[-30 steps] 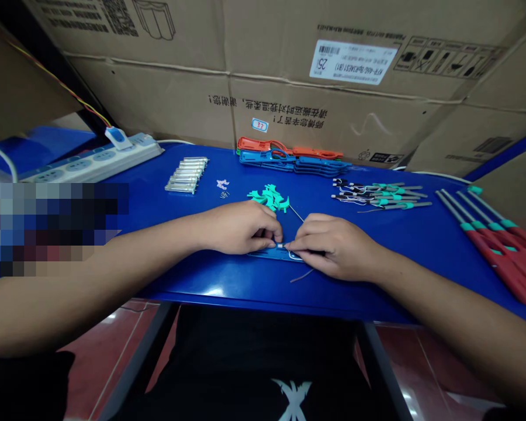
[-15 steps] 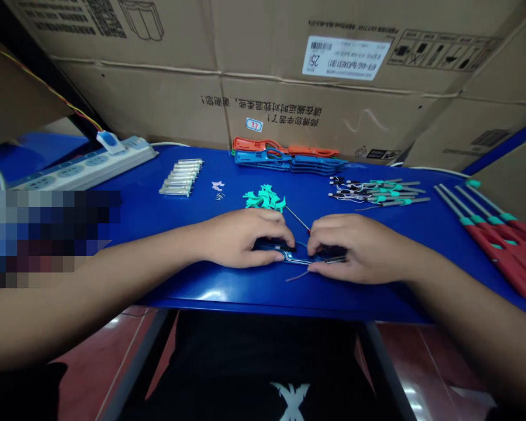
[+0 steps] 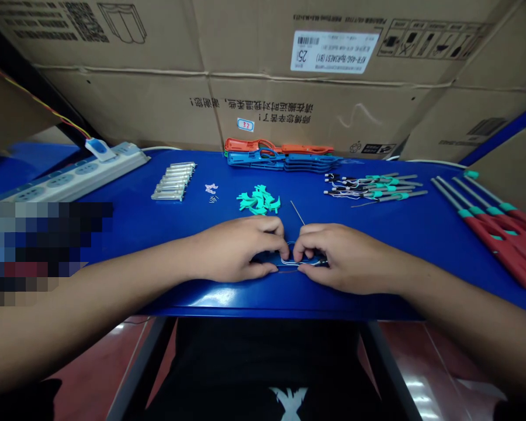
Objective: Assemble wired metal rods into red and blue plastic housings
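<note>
From where I stand, both hands are bent over a blue plastic handle half (image 3: pixel 269 258) lying on the blue tabletop (image 3: pixel 311 299), right between them. The left hand (image 3: pixel 245 248) has it gripped at one end, thumb along the near edge and curled fingers over the top. The right hand (image 3: pixel 339 257) is at the other end, fingers bent down and thumb close in against the piece; I can't tell whether it grips the plastic or just presses on the white wires (image 3: pixel 291 262) running along it. A thin brownish strand shows beneath the gap between the two thumbs.

A slim metal rod (image 3: pixel 296 211) pokes out just beyond the right hand's fingers, its lower end hidden. Past the left hand's knuckles sits a small heap of teal plastic clips (image 3: pixel 258 200), and farther off, a stack of orange and blue handle halves (image 3: pixel 280 156). Beyond the right hand lie wired gray tubes (image 3: pixel 392 190) with teal collars, and farther to its right, red-handled tools (image 3: pixel 506 248). Clear tubes (image 3: pixel 174 182) lie in a row beyond the left forearm.
</note>
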`<state>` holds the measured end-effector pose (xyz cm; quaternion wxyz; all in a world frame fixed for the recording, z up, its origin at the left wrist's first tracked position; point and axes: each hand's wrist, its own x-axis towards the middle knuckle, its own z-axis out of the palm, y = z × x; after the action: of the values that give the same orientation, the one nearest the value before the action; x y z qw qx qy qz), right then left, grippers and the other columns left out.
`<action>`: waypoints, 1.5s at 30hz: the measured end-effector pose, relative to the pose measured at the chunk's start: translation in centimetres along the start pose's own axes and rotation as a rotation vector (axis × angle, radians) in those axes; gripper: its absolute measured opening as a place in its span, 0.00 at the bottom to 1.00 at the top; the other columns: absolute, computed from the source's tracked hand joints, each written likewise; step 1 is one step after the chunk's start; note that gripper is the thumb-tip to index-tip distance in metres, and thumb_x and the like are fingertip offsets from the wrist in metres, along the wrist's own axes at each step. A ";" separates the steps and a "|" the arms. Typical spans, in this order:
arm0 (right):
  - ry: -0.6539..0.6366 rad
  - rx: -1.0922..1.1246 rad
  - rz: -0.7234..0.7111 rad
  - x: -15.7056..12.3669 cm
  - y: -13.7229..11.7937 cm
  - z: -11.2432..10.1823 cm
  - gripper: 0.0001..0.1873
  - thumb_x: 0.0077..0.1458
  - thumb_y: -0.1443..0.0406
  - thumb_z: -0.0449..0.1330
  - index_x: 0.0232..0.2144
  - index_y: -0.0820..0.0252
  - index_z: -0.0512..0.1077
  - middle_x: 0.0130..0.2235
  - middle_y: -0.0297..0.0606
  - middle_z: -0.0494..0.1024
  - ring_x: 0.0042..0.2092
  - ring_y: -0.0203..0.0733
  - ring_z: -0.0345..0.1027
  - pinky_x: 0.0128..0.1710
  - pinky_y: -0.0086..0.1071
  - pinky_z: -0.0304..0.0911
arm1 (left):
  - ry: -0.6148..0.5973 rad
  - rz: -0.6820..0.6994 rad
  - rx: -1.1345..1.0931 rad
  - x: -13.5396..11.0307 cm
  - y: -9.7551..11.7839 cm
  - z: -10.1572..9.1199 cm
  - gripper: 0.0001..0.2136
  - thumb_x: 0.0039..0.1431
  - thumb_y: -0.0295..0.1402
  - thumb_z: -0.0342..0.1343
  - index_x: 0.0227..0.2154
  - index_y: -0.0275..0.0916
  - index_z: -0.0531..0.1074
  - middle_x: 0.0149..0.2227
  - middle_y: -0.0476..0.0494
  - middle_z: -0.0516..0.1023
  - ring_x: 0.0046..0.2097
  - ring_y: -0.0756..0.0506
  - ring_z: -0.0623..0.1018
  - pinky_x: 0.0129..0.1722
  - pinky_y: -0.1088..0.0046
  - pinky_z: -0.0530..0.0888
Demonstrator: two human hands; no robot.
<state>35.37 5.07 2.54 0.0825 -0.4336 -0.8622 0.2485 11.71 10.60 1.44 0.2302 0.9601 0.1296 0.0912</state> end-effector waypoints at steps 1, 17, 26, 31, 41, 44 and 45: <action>0.000 0.004 0.007 0.0 -0.1 0.0 0.08 0.51 0.72 0.61 0.35 0.57 0.75 0.34 0.33 0.73 0.34 0.35 0.65 0.34 0.30 0.58 | 0.003 -0.006 0.005 0.0 0.0 0.0 0.12 0.61 0.31 0.59 0.47 0.40 0.76 0.45 0.41 0.73 0.45 0.44 0.75 0.47 0.67 0.74; 0.038 -0.017 0.041 0.3 -1.0 0.7 0.04 0.53 0.71 0.59 0.29 0.58 0.71 0.32 0.33 0.73 0.35 0.38 0.64 0.37 0.33 0.59 | -0.028 -0.053 -0.028 0.1 0.5 0.0 0.11 0.60 0.32 0.61 0.46 0.42 0.77 0.45 0.43 0.72 0.45 0.46 0.75 0.46 0.70 0.73; -0.048 -0.057 -0.025 -0.5 -0.1 -0.7 0.04 0.58 0.67 0.60 0.36 0.57 0.73 0.36 0.35 0.75 0.38 0.39 0.67 0.37 0.33 0.60 | -0.044 -0.033 0.068 -0.1 0.7 -0.1 0.08 0.62 0.32 0.59 0.43 0.43 0.81 0.42 0.43 0.73 0.42 0.46 0.76 0.42 0.70 0.74; -0.072 -0.069 -0.128 -0.7 0.9 -1.3 0.07 0.56 0.70 0.60 0.39 0.56 0.74 0.38 0.35 0.77 0.40 0.40 0.69 0.39 0.33 0.61 | -0.040 0.010 0.143 -0.1 0.8 -0.1 0.09 0.62 0.33 0.58 0.43 0.43 0.81 0.44 0.41 0.75 0.44 0.44 0.78 0.44 0.66 0.76; -0.010 -0.042 -0.262 -0.6 0.8 -0.8 0.10 0.56 0.73 0.58 0.37 0.59 0.77 0.35 0.35 0.77 0.38 0.37 0.68 0.40 0.31 0.61 | -0.031 0.051 0.174 -0.3 0.5 0.0 0.10 0.63 0.33 0.58 0.44 0.43 0.81 0.47 0.41 0.76 0.46 0.43 0.78 0.47 0.66 0.76; -0.032 -0.046 -0.276 -0.5 0.9 -0.9 0.11 0.56 0.74 0.57 0.38 0.60 0.78 0.35 0.36 0.77 0.38 0.38 0.69 0.40 0.31 0.61 | -0.028 0.051 0.187 -0.3 0.5 0.1 0.09 0.63 0.33 0.57 0.43 0.44 0.81 0.47 0.42 0.75 0.46 0.44 0.78 0.47 0.67 0.76; -0.041 -0.049 -0.276 -0.5 0.9 -0.9 0.12 0.56 0.74 0.57 0.38 0.60 0.78 0.35 0.36 0.77 0.38 0.38 0.69 0.40 0.31 0.61 | -0.028 0.054 0.198 -0.3 0.5 0.1 0.09 0.64 0.33 0.57 0.43 0.44 0.81 0.47 0.42 0.75 0.46 0.44 0.78 0.47 0.67 0.76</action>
<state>36.60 5.48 2.88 0.0874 -0.3077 -0.9210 0.2225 11.54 10.01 1.57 0.1337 0.9825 0.1090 0.0708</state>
